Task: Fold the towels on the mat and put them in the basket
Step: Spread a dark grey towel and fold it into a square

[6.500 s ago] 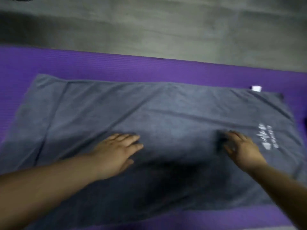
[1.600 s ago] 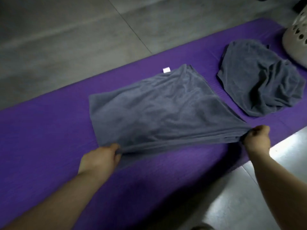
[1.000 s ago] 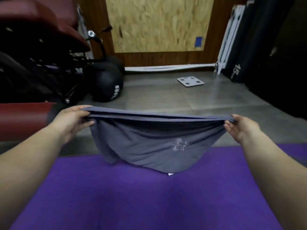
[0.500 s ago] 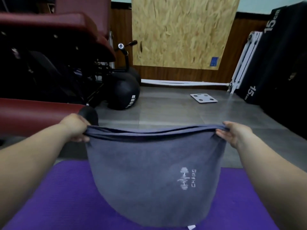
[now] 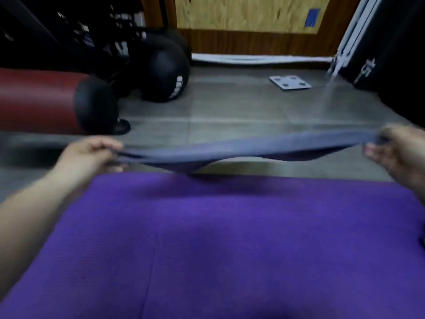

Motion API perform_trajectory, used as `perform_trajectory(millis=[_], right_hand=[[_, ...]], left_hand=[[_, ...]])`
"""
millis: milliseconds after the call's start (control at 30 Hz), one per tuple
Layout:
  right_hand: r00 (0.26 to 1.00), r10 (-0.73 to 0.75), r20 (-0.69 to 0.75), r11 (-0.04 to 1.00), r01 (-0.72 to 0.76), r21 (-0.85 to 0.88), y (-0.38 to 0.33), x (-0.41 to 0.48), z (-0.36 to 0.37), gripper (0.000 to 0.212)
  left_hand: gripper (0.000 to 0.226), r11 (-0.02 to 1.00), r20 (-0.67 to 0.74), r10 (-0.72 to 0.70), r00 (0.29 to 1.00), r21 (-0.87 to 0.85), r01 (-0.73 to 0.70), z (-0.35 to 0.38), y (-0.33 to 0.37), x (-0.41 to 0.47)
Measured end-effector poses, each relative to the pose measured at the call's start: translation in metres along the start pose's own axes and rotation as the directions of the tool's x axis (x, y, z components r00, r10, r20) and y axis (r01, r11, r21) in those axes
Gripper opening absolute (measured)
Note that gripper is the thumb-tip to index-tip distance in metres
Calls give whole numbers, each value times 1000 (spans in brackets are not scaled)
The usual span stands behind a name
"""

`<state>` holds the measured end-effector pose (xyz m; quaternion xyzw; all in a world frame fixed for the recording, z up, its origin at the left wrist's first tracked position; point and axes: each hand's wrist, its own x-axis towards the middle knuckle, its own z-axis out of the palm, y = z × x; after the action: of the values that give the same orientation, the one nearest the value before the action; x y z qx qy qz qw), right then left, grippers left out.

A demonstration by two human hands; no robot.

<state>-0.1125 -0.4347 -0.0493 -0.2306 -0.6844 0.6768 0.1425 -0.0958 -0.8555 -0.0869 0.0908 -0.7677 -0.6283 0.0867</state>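
Across the middle of the frame, you hold the towel stretched between both hands. It is off the mat and hangs in the air above the mat's far edge. It shows almost edge-on as a thin grey band that sags a little in the centre. At its left end several edges seem to lie on top of one another, so it is probably already doubled.

You look to be partway through the folding step, pulling the cloth taut to flatten it before the next fold. The next move calls for lowering it squarely onto the bare purple surface below. Keep both ends level so the layers do not slide apart, then bring one end over the other. The basket is not in view, so putting the towel away comes later.

Your left hand sits at centre left, its forearm running in from the lower left corner. Its fingers curl over the end of the cloth and pinch it. Your right hand is at the right edge of the frame, its arm mostly cut off. It grips the other end with bent fingers, though motion blur hides exactly how they lie.
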Motion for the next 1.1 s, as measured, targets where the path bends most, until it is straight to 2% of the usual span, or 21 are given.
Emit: perform_trajectory(millis=[133, 233, 267, 300, 367, 433, 467, 500, 567, 600, 633, 700, 733, 833, 867, 933, 1000, 1033, 1100], right_hand=[[969, 248, -2, 943, -242, -230, 112, -24, -43, 21], [888, 459, 20, 819, -414, -396, 191, -51, -76, 36], [852, 523, 13, 775, -469, -424, 211, -60, -85, 35], [823, 568, -15, 737, -516, -437, 227, -67, -95, 32], [780, 621, -76, 671, -579, -463, 245, -76, -111, 28], [772, 624, -120, 627, -587, -512, 256, -75, -121, 26], [770, 624, -133, 604, -584, -543, 261, -74, -124, 26], [769, 624, -138, 577, -573, -582, 266, -72, -126, 26], [779, 614, -131, 530, -529, -662, 273, -70, -124, 28], [792, 599, -118, 533, -504, -680, 276, -69, -122, 28], [817, 567, -102, 559, -473, -681, 278, -68, -118, 29], [886, 462, -40, 613, -352, -707, 283, -66, -110, 31], [916, 401, 5, 623, -268, -735, 284, -66, -106, 32], [939, 292, 184, 688, -73, -722, 282, -74, -89, 35], [935, 276, 224, 699, -35, -714, 282, -78, -84, 35], [928, 226, 295, 715, 48, -698, 282, -85, -78, 27], [901, 187, 391, 728, 140, -671, 284, -85, -79, 10], [884, 159, 439, 721, 200, -664, 287, -83, -82, 8], [870, 108, 481, 698, 279, -660, 295, -80, -85, 27]], left_hand=[[43, 969, 185, -151, 971, 220, 108, 23, -103, -48], [48, 888, 322, -236, 917, 455, 69, 32, -172, -85], [49, 837, 361, -240, 901, 547, 4, 34, -194, -99], [47, 759, 428, -211, 879, 638, -129, 37, -213, -112], [35, 586, 643, -208, 737, 685, -432, 45, -239, -139], [35, 523, 716, -330, 615, 681, -513, 52, -247, -164], [29, 536, 727, -316, 610, 667, -517, 56, -245, -170], [30, 525, 735, -315, 601, 662, -535, 59, -244, -169], [52, 460, 689, -473, 549, 724, -513, 58, -241, -160], [58, 489, 639, -583, 502, 769, -412, 61, -234, -153], [54, 553, 596, -624, 505, 794, -254, 66, -229, -143], [23, 674, 521, -609, 598, 737, 44, 88, -212, -124], [23, 701, 509, -624, 593, 700, 138, 107, -207, -114], [21, 724, 555, -675, 487, 626, 290, 191, -174, -90], [21, 746, 587, -660, 469, 587, 314, 225, -165, -86], [37, 790, 613, -611, 501, 517, 331, 295, -150, -89], [56, 783, 567, -608, 555, 544, 302, 356, -147, -99], [63, 772, 530, -598, 601, 582, 256, 379, -150, -105], [66, 737, 466, -566, 680, 656, 164, 408, -161, -112]])
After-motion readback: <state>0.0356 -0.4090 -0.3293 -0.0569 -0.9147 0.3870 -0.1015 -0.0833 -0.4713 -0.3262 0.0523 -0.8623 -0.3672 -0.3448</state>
